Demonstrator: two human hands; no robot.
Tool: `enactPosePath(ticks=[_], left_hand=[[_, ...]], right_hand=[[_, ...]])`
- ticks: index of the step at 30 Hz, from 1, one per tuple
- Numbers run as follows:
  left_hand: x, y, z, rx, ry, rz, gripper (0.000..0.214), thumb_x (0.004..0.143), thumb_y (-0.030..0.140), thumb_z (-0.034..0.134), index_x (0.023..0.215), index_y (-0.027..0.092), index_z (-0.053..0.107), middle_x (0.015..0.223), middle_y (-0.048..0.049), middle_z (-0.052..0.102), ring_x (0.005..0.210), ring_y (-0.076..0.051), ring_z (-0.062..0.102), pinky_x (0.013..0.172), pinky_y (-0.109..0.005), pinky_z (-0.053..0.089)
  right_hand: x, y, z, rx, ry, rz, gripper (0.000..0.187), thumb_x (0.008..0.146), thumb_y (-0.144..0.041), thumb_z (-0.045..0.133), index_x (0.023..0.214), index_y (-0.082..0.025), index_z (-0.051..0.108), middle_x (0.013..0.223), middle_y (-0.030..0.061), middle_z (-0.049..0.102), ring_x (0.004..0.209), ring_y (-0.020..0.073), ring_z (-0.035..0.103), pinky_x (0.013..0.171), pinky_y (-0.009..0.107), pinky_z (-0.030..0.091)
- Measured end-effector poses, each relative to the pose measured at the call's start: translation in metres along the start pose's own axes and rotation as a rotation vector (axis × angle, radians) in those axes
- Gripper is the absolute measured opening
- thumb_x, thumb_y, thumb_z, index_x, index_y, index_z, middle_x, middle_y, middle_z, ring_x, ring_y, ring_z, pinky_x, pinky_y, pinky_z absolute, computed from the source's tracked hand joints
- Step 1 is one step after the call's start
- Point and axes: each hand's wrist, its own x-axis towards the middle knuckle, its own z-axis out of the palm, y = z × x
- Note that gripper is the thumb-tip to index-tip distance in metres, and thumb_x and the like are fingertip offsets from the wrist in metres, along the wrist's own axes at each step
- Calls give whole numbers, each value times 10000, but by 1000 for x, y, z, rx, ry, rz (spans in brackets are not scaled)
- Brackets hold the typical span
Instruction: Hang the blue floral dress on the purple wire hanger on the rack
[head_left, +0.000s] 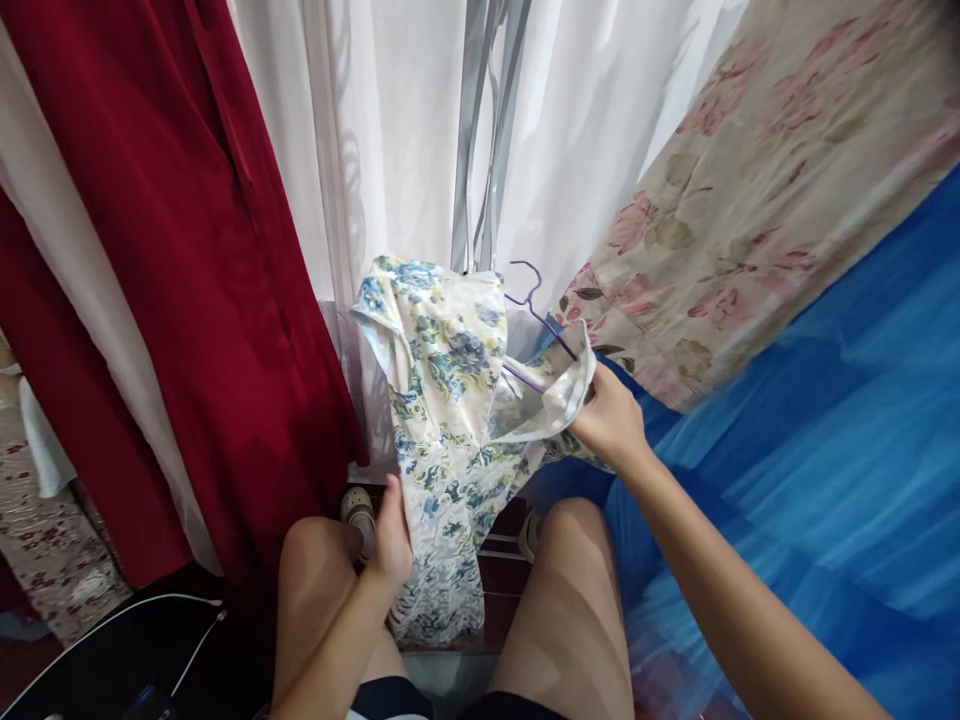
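A white garment with blue and green flowers (442,400) hangs in front of my knees. A thin purple wire hanger (534,310) sticks out of its top. My right hand (611,415) is closed on the garment's pale upper edge beside the hanger. Lower down, my left hand (391,535) is closed on the garment's left side near my left knee. The lower part of the cloth drops between my bare legs.
A dark red curtain (187,270) hangs at the left, and white sheer curtains (390,130) hang behind the garment. A beige floral cloth (765,190) and blue fabric (825,470) fill the right. A white cable (150,610) lies on a black surface at the bottom left.
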Motion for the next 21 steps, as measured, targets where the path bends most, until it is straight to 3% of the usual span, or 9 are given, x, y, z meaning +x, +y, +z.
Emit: enactPosePath(ticks=[2,4,8,12,17,21], left_hand=[[-16,-21,2,0,13,-4,593,716,594,697,1166,214,625,1169,-125,693,1152,-320,629,971,-416,505],[-26,-37,2,35,20,-19,542,650,399,799,1133,228,622,1186,-116,690,1150,-300,634,981,-384,501],[-30,-57,0,29,138,-27,453,660,291,757,1086,234,612,1144,-97,703,1097,-274,660,971,-368,499],[-25,-70,-3,79,214,-50,397,660,256,698,1044,230,602,1095,-79,715,1058,-271,664,962,-377,489],[-22,-77,2,128,220,-71,374,642,248,668,1010,223,608,1072,-85,715,1022,-285,667,931,-396,498],[-24,-86,5,141,216,-28,325,659,269,655,982,248,623,1060,-69,713,1064,-261,655,955,-359,491]], right_hand=[[16,-9,-9,-77,-25,-119,614,672,-352,647,1269,-231,570,1146,107,672,966,365,656,731,400,500],[26,-18,-18,-131,-44,-244,738,642,-351,672,1354,-225,524,1184,113,652,996,370,648,739,394,503],[27,-24,-33,-147,-44,-373,840,636,-375,694,1429,-235,456,1211,108,633,1042,368,634,777,403,516],[26,-23,-38,-149,-31,-397,822,651,-361,683,1429,-227,455,1218,105,630,1060,358,629,814,404,518],[34,-18,-45,-112,-25,-386,797,642,-330,680,1408,-230,483,1245,105,627,1078,365,623,830,408,515],[30,-14,-54,5,-143,-449,819,640,-281,679,1431,-232,471,1293,93,616,1123,346,613,915,405,503]])
